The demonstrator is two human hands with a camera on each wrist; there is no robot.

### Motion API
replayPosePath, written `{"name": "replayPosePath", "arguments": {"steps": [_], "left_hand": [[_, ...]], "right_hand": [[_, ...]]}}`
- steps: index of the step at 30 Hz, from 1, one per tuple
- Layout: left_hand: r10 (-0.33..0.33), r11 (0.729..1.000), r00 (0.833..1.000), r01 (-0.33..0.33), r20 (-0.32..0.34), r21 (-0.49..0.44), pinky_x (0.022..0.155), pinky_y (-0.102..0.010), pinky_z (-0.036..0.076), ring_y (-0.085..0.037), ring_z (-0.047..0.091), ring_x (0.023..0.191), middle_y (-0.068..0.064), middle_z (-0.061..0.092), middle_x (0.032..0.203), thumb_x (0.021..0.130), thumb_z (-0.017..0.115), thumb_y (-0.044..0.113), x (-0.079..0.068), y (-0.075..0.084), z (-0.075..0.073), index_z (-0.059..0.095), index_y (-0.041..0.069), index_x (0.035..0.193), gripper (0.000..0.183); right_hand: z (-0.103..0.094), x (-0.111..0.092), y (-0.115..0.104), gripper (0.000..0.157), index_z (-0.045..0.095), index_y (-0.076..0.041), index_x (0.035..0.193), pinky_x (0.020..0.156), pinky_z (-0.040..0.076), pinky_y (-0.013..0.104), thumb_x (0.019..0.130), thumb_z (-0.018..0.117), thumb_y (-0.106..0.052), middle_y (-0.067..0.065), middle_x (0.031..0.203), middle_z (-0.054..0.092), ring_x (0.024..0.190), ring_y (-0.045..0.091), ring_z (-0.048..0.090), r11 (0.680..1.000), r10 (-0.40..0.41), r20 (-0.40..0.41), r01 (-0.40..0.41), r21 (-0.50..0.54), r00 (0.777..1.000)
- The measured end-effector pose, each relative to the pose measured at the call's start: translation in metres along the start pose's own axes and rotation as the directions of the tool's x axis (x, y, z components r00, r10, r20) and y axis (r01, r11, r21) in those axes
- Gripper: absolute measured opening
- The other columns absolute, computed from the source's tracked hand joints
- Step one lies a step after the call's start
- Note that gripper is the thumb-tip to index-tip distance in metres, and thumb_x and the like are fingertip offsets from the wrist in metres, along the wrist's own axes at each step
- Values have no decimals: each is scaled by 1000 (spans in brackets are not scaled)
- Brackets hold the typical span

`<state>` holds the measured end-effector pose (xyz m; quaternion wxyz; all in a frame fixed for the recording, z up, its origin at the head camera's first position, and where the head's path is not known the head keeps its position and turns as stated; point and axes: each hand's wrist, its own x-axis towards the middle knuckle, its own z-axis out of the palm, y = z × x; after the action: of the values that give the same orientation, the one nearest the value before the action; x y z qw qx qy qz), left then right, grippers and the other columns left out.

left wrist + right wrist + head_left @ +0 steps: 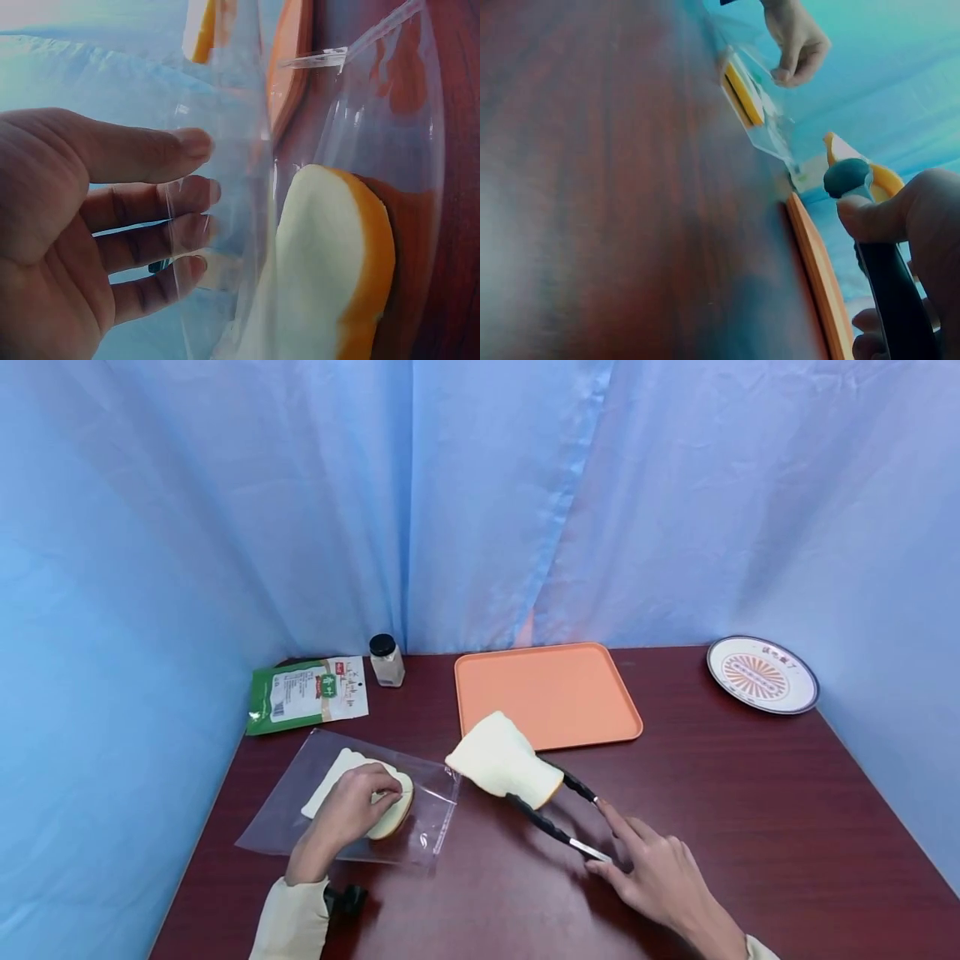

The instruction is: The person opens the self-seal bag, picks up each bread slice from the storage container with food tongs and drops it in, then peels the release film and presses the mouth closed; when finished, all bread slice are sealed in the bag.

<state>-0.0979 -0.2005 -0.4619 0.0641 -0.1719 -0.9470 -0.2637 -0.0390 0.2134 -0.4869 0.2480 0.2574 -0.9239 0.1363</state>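
the right hand (660, 872) holds a pair of black and silver tongs (551, 828), thumb on 1 arm and a finger on the other. the tongs' 2 black ends stand on either side of a bread slice (501, 758) and grip it, so their arms sit apart by about the slice's width. that slice hangs above the dark red table (787, 810), and in the head view it overlaps the near left corner of an orange tray (547, 693).

the left hand (352, 802) pinches the film of a clear bag (270, 814) between thumb and finger; its other 3 fingers lie against the plastic. more bread (396, 814) lies inside the bag, partly under the hand, so the count of slices there cannot be told.

behind the bag lies a green and white packet (307, 693), with an upright black-lidded jar (387, 664) just beside it. a patterned plate (763, 675) rests at the far right.
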Motion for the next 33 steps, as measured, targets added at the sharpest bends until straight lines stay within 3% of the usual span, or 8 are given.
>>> {"name": "replayPosePath", "arguments": {"steps": [7, 16, 26, 33], "left_hand": [[32, 999, 999, -30, -38, 31, 74, -32, 57, -14, 63, 74, -2, 70, 79, 75, 84, 2, -2, 3, 1, 79, 7, 85, 12], [37, 999, 997, -35, -72, 24, 70, -29, 55, -12, 61, 72, -1, 69, 77, 74, 85, 1, -6, 2, 3, 79, 8, 82, 13], [44, 999, 994, -44, -98, 1, 70, -28, 54, -12, 62, 73, 0, 69, 77, 73, 85, 0, -8, 2, 4, 79, 8, 83, 14], [29, 1000, 995, -30, -99, -6, 70, -28, 55, -13, 64, 73, -1, 70, 78, 73, 85, 0, -6, 3, 4, 79, 7, 83, 14]], "right_hand": [[-6, -15, -8, 73, 62, -13, 136, 44, 37, 25, 84, 68, -63, -6, 80, 61, 50, -2, 33, 999, -43, 16, 43, 25, 999], [-3, -27, -20, 75, 60, -12, 137, 46, 41, 22, 84, 69, -63, -3, 91, 69, 50, -4, 43, 994, -100, 70, 98, 38, 992], [5, -29, -31, 76, 59, -11, 137, 47, 41, 23, 87, 61, -69, -2, 92, 69, 51, 5, 53, 994, -105, 119, 107, -8, 987], [11, -24, -40, 80, 59, -11, 138, 49, 45, 26, 82, 68, -67, 0, 94, 70, 53, 10, 58, 993, -113, 129, 116, -17, 985]]}}
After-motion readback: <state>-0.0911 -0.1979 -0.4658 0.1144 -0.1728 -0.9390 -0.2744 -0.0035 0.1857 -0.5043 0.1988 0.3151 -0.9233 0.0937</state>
